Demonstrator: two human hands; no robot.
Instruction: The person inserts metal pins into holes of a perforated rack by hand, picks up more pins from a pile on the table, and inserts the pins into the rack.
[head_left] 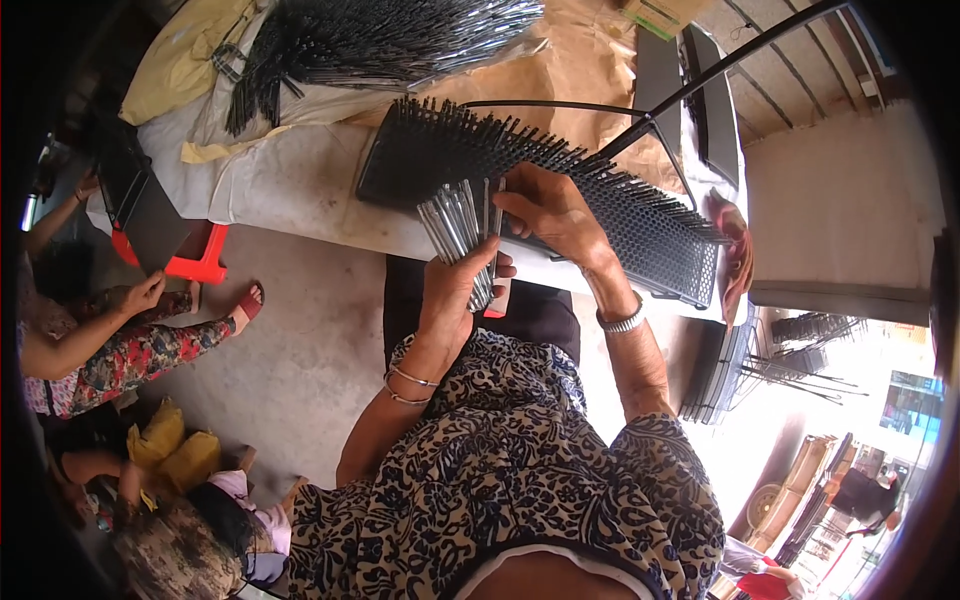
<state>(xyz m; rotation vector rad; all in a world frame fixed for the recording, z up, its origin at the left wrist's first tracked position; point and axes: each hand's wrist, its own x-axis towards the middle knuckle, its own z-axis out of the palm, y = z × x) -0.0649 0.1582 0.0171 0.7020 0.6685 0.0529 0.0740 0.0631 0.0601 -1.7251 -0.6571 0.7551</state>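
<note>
My left hand (463,280) is closed round a bundle of thin silvery rods (455,222), which fan out a little at the top. Beside it, my right hand (552,210) pinches one or two thin rods (498,205) between thumb and fingers, just right of the bundle. Behind both hands leans a black perforated rack (640,240) with rows of round holes. Many dark rods (500,130) stick up out of its far edge. A big heap of loose black and shiny rods (380,45) lies farther back on the table.
The table (320,180) is covered with pale cloth and brown paper (590,60). A black metal bar (730,70) slants above the rack. At left, a seated person (120,350) holds a dark panel (150,210) near a red stool (200,255). Another person (180,540) sits lower left.
</note>
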